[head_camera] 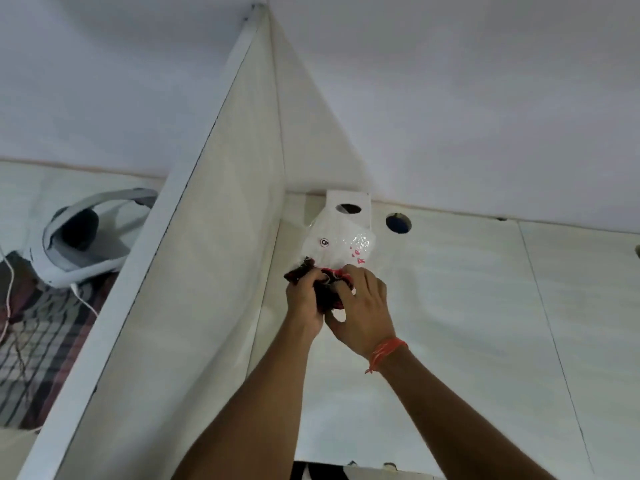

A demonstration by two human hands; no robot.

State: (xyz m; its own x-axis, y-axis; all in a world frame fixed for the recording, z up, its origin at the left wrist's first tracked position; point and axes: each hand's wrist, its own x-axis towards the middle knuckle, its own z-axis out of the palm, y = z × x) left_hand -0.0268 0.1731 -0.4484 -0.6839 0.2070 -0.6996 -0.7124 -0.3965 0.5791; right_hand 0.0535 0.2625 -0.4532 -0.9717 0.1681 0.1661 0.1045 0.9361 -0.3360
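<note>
A white plastic bag [337, 240] with red print and a cut-out handle lies on a white desk [467, 306], in the corner against the partition. At its near mouth sits a bundle of dark and red cloth [329, 292]. My left hand [304, 299] grips the cloth from the left. My right hand [363, 306], with an orange thread round the wrist, has its fingers curled over the cloth from the right. Most of the cloth is hidden between my hands.
A white partition panel [207, 254] rises on the left of the desk. Beyond it lie a white headset [83, 237] with a white cable and a striped cloth [41, 341]. A round cable hole [398, 223] is cut in the desk near the wall.
</note>
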